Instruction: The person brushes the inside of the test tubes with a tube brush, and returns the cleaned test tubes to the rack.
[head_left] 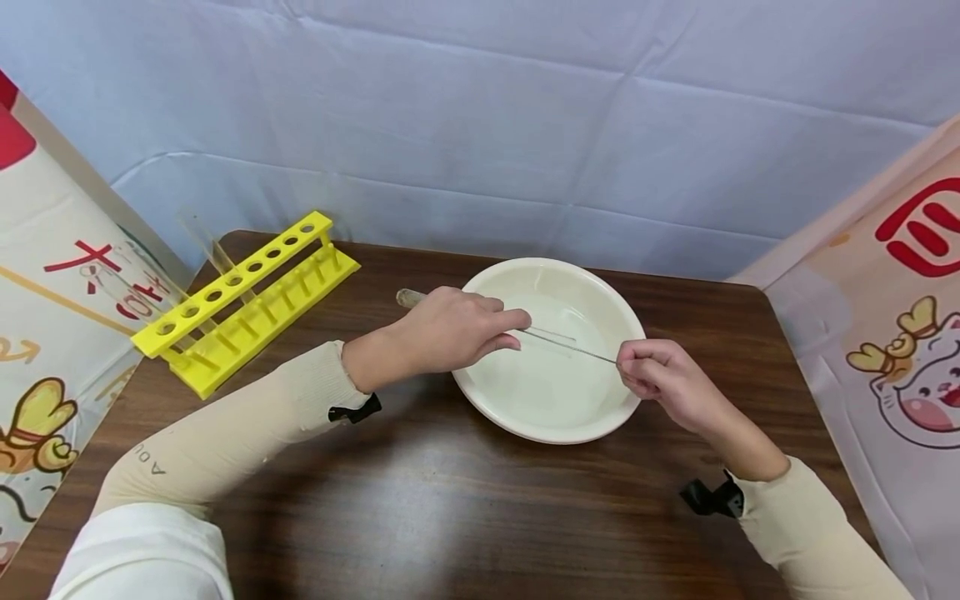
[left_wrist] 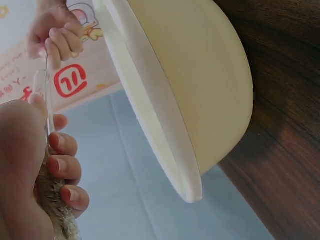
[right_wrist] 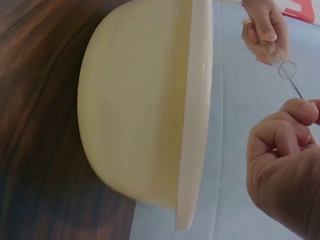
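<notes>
Above the white basin [head_left: 553,435], my left hand [head_left: 467,331] grips a clear glass test tube [left_wrist: 49,112] with fingers curled round it. Inside the tube, bristles of a test tube brush [left_wrist: 54,202] show near its closed end, left of that hand. The tube's round mouth [right_wrist: 287,70] faces right. Out of it runs the brush's thin twisted wire [head_left: 592,354], whose end my right hand [head_left: 667,379] pinches over the basin's right rim. Fingers hide part of the tube and the wire's tip.
A yellow test tube rack [head_left: 247,304] stands at the table's back left, with clear tubes leaning in it. The brown wooden table [head_left: 450,517] extends in front of the basin. Pale blue cloth [head_left: 465,125] hangs behind; printed panels flank both sides.
</notes>
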